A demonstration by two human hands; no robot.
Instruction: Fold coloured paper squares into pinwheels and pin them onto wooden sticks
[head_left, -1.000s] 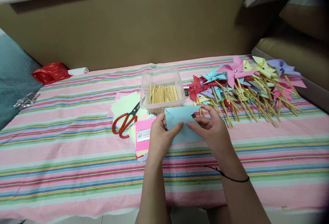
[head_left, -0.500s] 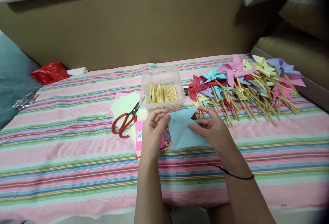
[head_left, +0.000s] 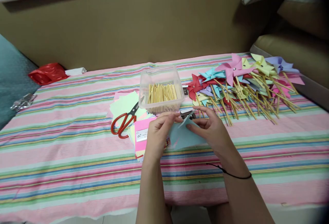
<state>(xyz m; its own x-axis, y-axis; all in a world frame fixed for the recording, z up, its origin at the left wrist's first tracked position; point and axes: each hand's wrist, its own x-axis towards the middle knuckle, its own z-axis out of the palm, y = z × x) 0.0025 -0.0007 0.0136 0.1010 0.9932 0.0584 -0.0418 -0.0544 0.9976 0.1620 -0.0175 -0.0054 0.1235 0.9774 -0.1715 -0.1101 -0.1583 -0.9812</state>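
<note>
A square of light blue paper, cut in from its corners, is held between both hands just above the cloth. My left hand pinches a flap at its far left and bends it inward over the sheet. My right hand grips the right part, thumb on top and fingers behind. Left of my left hand lies a stack of coloured paper with a white label on it. Scissors with red handles rest on pale green sheets. A small dark item behind the blue paper is partly hidden.
Beyond my hands stands a clear plastic box of short wooden sticks. Finished paper pinwheels on sticks lie heaped at the right. A red plastic bag and a clear packet lie far left on the striped cloth.
My left hand has moved right and folded a flap of the blue paper up and inward. The paper lay flatter before. My right hand holds nearly the same place.
</note>
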